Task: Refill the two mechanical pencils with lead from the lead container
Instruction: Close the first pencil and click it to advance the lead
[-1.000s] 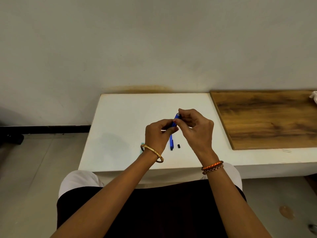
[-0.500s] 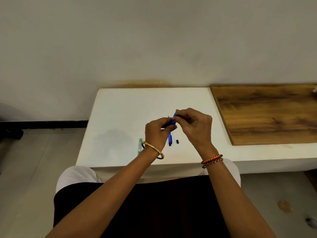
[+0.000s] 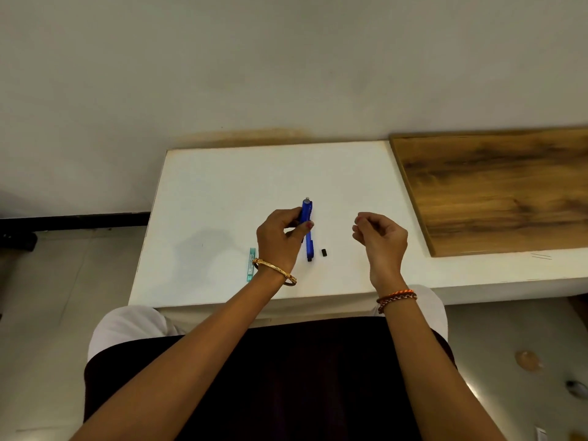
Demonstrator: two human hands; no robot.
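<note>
My left hand grips a blue mechanical pencil that points up and away, its pale top end free. A second blue pencil lies on the white table just below the held one. To its right sits a small black cap. The teal lead container lies left of my left wrist. My right hand hovers to the right, apart from the pencil, with fingers curled and thumb against fingertip. Nothing shows between them.
A wooden board lies on the right part of the bench. The wall rises right behind the table. Tiled floor lies on both sides, and my lap is under the table's near edge.
My right hand has let go of the pencil's top and moved right. The left hand keeps the pencil, which now stands free above it. The view has shifted down slightly.
</note>
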